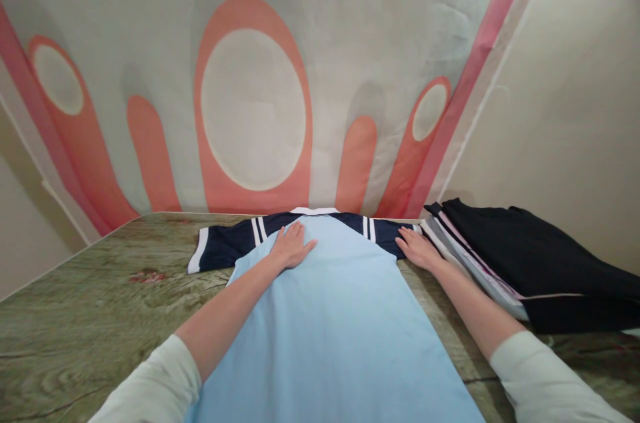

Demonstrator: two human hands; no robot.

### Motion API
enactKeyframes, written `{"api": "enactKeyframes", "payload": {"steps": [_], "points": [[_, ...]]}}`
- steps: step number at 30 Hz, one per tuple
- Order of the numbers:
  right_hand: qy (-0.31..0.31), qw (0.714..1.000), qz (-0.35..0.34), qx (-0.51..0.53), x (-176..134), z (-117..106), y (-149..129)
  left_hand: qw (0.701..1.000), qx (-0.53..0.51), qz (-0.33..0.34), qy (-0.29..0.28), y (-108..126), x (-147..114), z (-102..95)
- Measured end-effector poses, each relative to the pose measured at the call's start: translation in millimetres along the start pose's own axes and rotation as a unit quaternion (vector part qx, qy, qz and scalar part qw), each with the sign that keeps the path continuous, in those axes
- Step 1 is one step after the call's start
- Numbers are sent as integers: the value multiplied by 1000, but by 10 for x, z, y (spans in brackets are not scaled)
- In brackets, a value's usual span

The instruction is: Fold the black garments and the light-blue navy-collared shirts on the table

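Observation:
A light blue shirt with navy sleeves and a white collar lies spread flat, its collar toward the wall. White stripes cross both sleeves, and each cuff is edged in white. My left hand rests flat on the upper left of the body, fingers stretched out. On the right sleeve lies my right hand, also flat with its fingers extended, close to the cuff. Neither hand grips the cloth. The shirt's lower end runs out of view at the bottom.
A wood-grain table carries the shirt. At the right, beside my right forearm, sits a stack of folded clothes, black on top with grey, white and pinkish layers below. Behind the table a wall banner shows pink-red shapes.

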State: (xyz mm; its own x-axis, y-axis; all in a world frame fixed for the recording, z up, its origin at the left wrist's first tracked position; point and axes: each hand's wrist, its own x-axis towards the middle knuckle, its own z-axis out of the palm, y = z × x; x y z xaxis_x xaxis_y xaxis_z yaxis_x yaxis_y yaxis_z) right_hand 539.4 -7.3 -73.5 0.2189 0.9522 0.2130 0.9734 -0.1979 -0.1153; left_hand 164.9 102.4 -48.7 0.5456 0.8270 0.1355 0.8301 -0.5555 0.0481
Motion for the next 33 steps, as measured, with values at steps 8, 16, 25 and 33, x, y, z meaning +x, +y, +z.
{"api": "enactKeyframes", "payload": {"steps": [8, 16, 25, 33], "points": [[54, 991, -113, 48, -352, -190, -380, 999, -11, 12, 52, 39, -48, -46], [-42, 994, -100, 12, -504, -74, -327, 995, 31, 34, 87, -17, -546, -254], [13, 995, -102, 2, -535, -57, -336, 992, 63, -89, 59, -957, -1569, -448], [39, 978, -202, 46, -986, -66, -575, 974, -83, -196, 82, -904, -1702, -681]]}}
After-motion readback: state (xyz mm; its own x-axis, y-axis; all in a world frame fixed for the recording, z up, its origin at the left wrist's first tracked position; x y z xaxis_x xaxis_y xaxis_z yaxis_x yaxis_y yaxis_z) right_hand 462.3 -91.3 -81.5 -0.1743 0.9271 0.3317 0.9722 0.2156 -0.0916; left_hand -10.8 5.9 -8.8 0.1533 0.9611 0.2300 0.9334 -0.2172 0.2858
